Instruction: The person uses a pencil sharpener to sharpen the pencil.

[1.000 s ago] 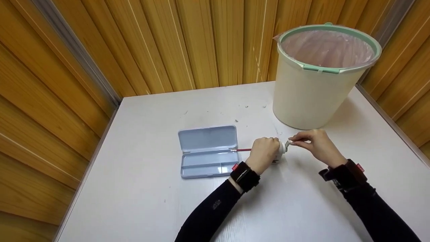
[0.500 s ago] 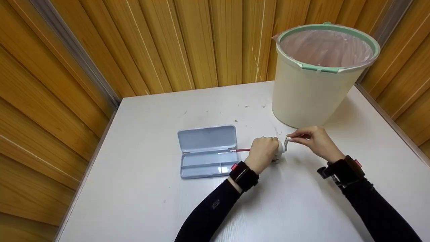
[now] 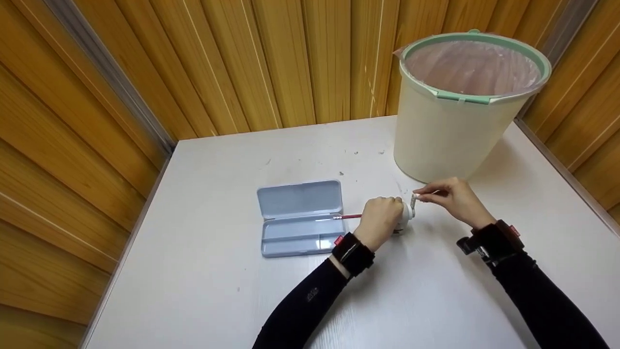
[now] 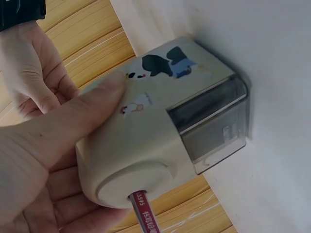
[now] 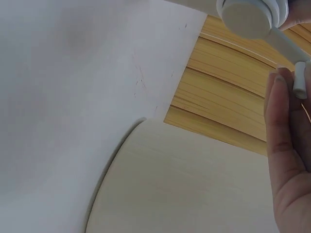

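A white crank pencil sharpener [image 4: 146, 121] with cartoon stickers and a clear shavings drawer lies against the white table. My left hand [image 3: 380, 220] grips its body from above, thumb across the stickered face in the left wrist view. A red pencil [image 3: 351, 216] sticks out of the sharpener's hole, its other end over the open pencil case [image 3: 301, 237]. On the opposite side, my right hand [image 3: 450, 198] pinches the knob of the crank handle [image 5: 286, 44] between thumb and fingers. The handle points upward in the head view. The pencil's tip is hidden inside the sharpener.
A cream bin [image 3: 445, 131] with a green rim and a pink liner stands at the back right, just behind the right hand. Small dark specks [image 3: 341, 173] lie on the table [image 3: 193, 218]. Wood-patterned panels [image 3: 300, 63] border its back and sides.
My right hand has shifted slightly up and left with the crank knob, and the handle has swung more upright. The left hand, sharpener and pencil hold their place.
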`<state>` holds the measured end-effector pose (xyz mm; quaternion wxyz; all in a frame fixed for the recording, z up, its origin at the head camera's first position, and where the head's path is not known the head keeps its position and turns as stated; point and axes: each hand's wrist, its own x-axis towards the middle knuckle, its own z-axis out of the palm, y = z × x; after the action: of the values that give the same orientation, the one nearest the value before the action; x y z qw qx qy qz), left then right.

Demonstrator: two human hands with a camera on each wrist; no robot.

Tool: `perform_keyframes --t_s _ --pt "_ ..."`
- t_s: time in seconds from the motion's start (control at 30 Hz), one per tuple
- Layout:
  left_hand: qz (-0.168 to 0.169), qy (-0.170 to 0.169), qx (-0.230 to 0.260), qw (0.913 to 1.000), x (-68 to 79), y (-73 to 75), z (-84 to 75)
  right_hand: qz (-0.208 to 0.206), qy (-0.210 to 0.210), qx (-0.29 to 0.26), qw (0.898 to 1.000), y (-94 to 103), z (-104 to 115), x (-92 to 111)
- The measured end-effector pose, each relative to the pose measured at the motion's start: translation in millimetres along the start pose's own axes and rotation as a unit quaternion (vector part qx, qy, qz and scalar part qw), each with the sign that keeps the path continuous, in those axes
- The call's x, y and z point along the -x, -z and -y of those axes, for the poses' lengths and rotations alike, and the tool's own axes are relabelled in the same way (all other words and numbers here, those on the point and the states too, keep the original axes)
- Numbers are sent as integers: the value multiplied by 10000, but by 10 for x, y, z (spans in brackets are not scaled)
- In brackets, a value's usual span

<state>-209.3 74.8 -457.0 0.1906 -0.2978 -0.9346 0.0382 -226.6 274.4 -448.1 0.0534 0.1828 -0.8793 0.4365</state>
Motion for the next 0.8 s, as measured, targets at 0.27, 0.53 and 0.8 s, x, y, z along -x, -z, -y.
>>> perform_keyframes --t_s 0.27,0.53,0.8 --pt "129 -81 36 9999 -8 1 38 -89 -71 -488 9987 -49 -79 -34" --pt "15 -102 -26 9999 -3 -9 31 -178 -54 -671 9976 -110 -165 -131" --pt "132 -76 35 9999 -9 9 23 119 -237 -657 9975 -113 -282 -190"
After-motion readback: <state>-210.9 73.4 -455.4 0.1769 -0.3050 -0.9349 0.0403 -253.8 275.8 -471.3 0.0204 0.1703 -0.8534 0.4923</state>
